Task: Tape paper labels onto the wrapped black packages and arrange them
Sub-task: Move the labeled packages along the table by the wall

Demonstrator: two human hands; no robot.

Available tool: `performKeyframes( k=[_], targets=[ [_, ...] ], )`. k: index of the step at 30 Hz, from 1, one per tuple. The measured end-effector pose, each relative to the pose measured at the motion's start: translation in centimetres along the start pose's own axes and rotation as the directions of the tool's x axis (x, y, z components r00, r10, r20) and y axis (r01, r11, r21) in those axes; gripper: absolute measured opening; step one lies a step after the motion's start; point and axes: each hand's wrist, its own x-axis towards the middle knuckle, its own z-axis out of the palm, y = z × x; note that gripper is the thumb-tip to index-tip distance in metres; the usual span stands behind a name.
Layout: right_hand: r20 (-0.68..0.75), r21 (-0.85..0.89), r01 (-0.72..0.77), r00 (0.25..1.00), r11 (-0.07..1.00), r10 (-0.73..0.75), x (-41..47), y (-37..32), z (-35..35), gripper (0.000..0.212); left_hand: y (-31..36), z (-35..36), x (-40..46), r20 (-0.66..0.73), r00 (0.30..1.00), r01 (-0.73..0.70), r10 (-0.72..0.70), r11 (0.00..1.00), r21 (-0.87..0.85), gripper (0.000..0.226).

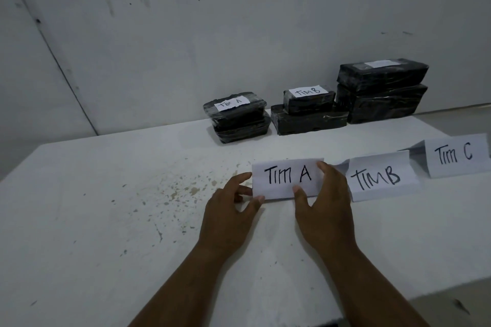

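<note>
Your left hand [230, 208] and right hand [322, 203] both hold the "TIM A" sign [287, 178], a folded white paper standing on the white table [106, 207]. Your left fingers pinch its left edge with the thumb at the lower left corner; your right hand curls round its right end, fingers over the top right corner and thumb pressed on the front near the bottom middle. Just to its right stands the "TIM B" sign [382, 179], and further right, a little farther back, the "TIM C" sign [455, 157]; the three form a row angling away to the right. The black packages sit at the back of the table against the wall [239, 21] in three stacks of two. The left stack [237, 118] carries a small label [231, 103] reading "TIM A". The middle stack [308, 114] has a smaller package on a larger one, with a label [308, 91] reading "TIM B". The right stack [381, 91] is the tallest, touching the middle one, and its top label [378, 63] is too washed out to read. The table is speckled with brownish spots [186, 186] left of your hands.
</note>
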Motion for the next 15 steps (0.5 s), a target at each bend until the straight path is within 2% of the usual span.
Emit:
performKeyframes(
  k=[7,15],
  targets=[
    [0.13,0.077,-0.035,0.991,0.996,0.025,-0.1,-0.3,0.0,0.066,-0.4,-0.7,-0.4,-0.114,0.992,0.056,-0.057,0.998,-0.004,0.044],
    [0.238,0.127,0.018,0.97,0.992,-0.048,0.2,0.2,0.1,0.058,-0.5,-2.3,-1.2,-0.153,0.984,0.104,-0.093,0.992,0.07,0.059]
  ],
)
